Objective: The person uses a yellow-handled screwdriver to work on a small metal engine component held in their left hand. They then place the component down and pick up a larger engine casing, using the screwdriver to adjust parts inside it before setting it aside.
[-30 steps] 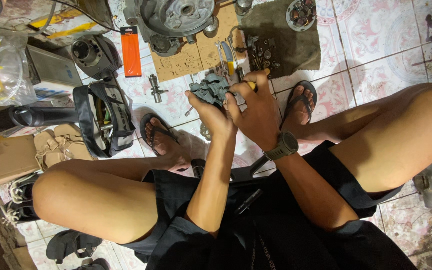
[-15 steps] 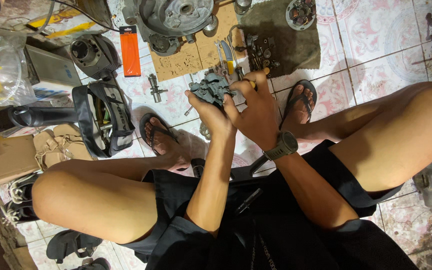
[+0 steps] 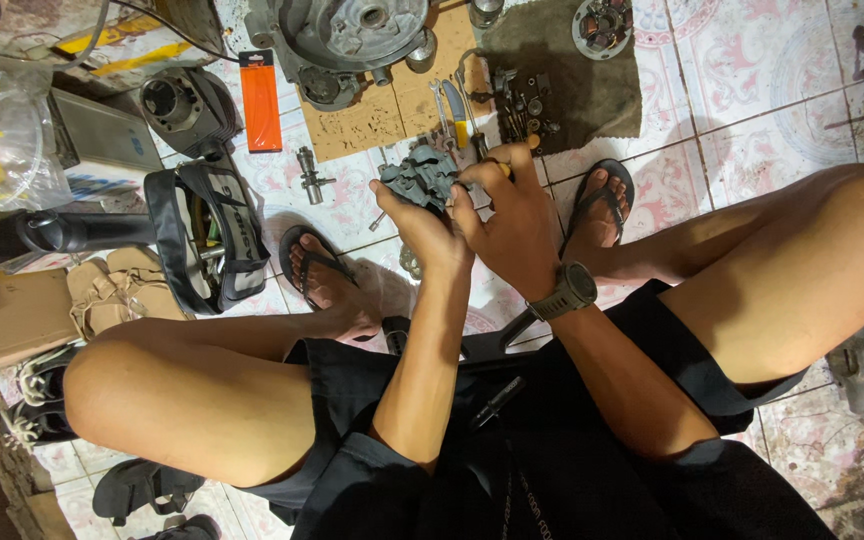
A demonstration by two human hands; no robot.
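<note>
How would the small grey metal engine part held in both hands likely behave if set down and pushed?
The grey metal part looks cast, so probably stiff and heavy for its size. Its lumpy, irregular shape suggests it would slide or tip, not roll. Both hands, left hand and right hand, grip it, hinting at awkward balance.

Patterned tile floor [image 3: 752, 70] under cardboard sheet [image 3: 372, 120], dark cloth [image 3: 582, 90], orange package [image 3: 260, 100].

Lighting's pretty even, warm indoor light from overhead, no harsh glare. Soft shadows under the legs and around the left hand [image 3: 422, 215] and right hand [image 3: 512, 225]. Floor tiles [image 3: 752, 80] above the hands are brightest; corners bottom-left of them go dim. Wide-angle bend at the edges, esp. the knees. Focus decent, slight softness far out.
</note>
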